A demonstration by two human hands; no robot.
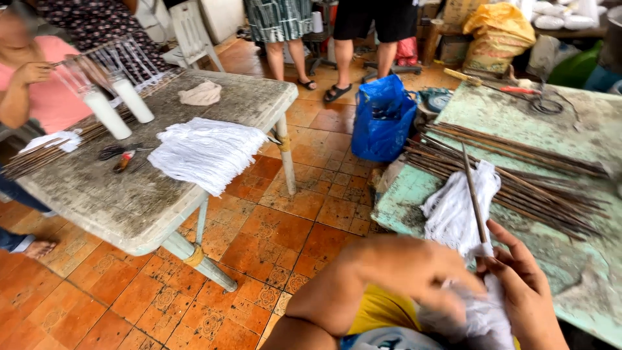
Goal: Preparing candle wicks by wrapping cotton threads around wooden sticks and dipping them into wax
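My left hand [424, 272] is blurred at the bottom, closed around a wad of white string or fibre [483, 317] at my lap. My right hand [525, 282] pinches a thin brown stick [474, 194] near its lower end; the stick points up and away, with white fibre at the pinch. A bundle of white fibre [457, 207] lies on the green table edge [395, 207] just beyond my hands. Many long brown sticks [538, 188] lie piled across that table.
A worn grey table [129, 201] at left carries a heap of white strings [207, 152], two white candles [120, 107], scissors and more sticks. A person in pink sits there. A blue plastic bag [383, 116] stands on the orange tile floor. Two people stand behind.
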